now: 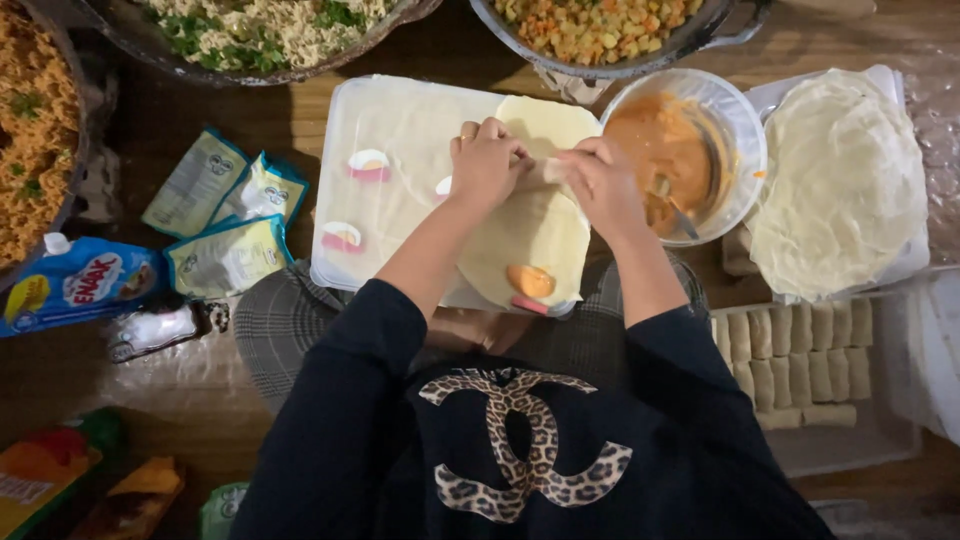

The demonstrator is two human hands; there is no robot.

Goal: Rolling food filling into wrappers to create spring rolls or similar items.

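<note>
A thin pale round wrapper (535,225) lies on a translucent white board (390,130) in front of me. My left hand (487,160) and my right hand (600,180) meet over the wrapper's far part, pinching and folding a small roll of it (550,168) between the fingers. A ring sits on my left hand. An orange dab and a pink-edged slice (530,283) rest on the wrapper's near edge. Similar pink-and-white slices (369,164) lie on the board's left side.
A clear bowl of orange sauce with a spoon (690,150) stands right of the board. A stack of round wrappers (845,180) lies far right. A tray of finished rolls (795,365) sits lower right. Bowls of noodles (260,30) and diced vegetables (600,25) are behind; sachets (225,215) lie left.
</note>
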